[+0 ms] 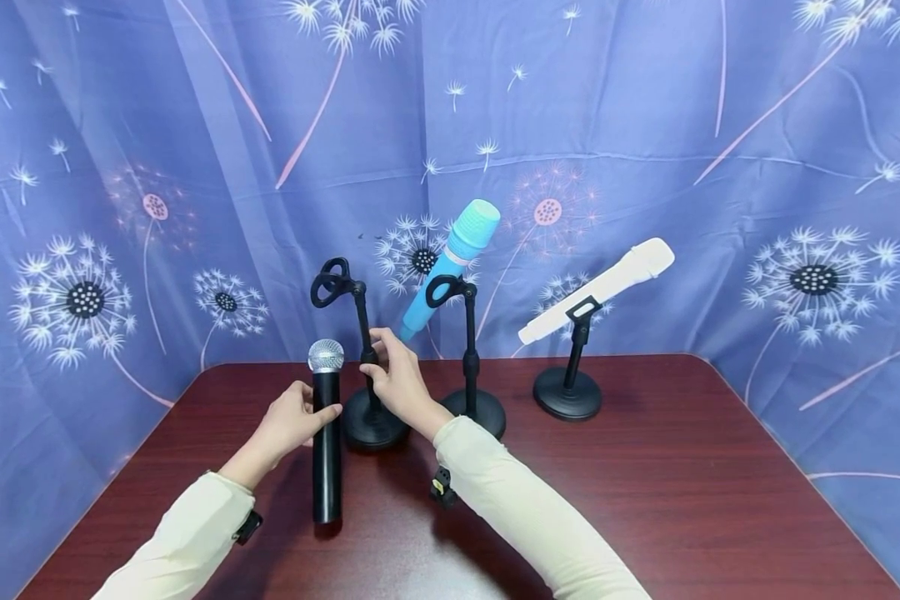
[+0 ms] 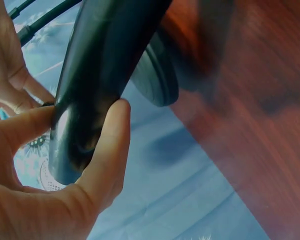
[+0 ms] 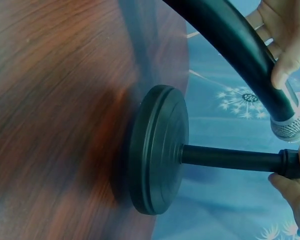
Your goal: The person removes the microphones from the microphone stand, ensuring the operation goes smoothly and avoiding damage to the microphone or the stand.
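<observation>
My left hand (image 1: 291, 422) grips a black microphone (image 1: 327, 467) with a silver mesh head, thumb on one side and fingers on the other. The microphone stands nearly upright, head up, at the left of the table. Beside it, my right hand (image 1: 401, 382) pinches the collar on the pole of a black microphone stand (image 1: 375, 427), whose ring-shaped clip at the top holds nothing. In the right wrist view, the round base (image 3: 160, 150) of this stand rests on the table, and the microphone's body (image 3: 240, 55) slants close by.
A second black stand (image 1: 471, 342) holds a blue microphone (image 1: 442, 271), tilted, partly behind my right hand. Farther right, a third stand (image 1: 570, 392) carries a white microphone (image 1: 600, 290). All are on a dark red wooden table (image 1: 682, 483), before a blue dandelion-print curtain (image 1: 630, 100).
</observation>
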The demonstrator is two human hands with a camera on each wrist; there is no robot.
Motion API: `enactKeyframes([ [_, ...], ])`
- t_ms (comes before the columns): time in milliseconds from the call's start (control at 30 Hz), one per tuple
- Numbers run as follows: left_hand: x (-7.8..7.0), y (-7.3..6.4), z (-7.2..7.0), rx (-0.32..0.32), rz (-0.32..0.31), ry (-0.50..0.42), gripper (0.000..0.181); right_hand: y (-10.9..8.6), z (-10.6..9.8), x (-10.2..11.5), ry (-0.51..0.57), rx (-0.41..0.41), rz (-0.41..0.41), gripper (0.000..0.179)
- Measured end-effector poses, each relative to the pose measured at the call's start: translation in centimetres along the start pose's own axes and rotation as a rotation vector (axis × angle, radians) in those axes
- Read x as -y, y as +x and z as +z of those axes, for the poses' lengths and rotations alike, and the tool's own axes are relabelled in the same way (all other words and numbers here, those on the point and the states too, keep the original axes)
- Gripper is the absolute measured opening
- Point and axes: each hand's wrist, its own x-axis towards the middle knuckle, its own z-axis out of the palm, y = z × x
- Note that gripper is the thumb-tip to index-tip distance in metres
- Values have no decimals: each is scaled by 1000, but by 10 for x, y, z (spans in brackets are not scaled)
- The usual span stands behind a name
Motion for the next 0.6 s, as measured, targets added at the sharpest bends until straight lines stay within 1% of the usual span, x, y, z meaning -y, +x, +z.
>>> enactKeyframes([
  [200, 8, -3, 5, 44, -19, 17, 36, 3, 3, -1, -15, -12, -11, 40],
  [300, 10, -5, 6, 85, -35, 17, 36, 4, 4, -2, -19, -20, -16, 41],
  [367, 11, -6, 5, 108, -43, 34, 36, 5, 6, -3, -19, -22, -18, 41],
  [500, 12, -8, 4, 154, -57, 59, 35, 6, 8, -4, -10, -15, -1, 41],
  [600, 13, -8, 4, 186, -67, 54, 34, 8, 10, -4, -5, -10, 17, 40],
])
